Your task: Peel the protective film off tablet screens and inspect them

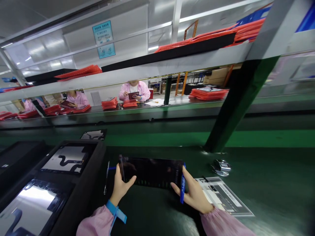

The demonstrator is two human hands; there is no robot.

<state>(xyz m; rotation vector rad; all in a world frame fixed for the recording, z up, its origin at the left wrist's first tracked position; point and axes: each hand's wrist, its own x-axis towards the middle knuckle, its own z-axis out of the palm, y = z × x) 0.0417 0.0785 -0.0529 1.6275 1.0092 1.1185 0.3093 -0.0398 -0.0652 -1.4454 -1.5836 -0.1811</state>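
lying in black tray: silver panels; hands hold dark screen

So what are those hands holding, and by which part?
A dark glossy panel, by its opposite ends: left hand at the left end, right hand at the right, also holding a blue pen-like item, exact grip unclear.

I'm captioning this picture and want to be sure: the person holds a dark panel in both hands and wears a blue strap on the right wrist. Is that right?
Not quite: the head view shows the blue strap on the left wrist, not the right. The dark panel is indeed held by both the left hand and right hand.
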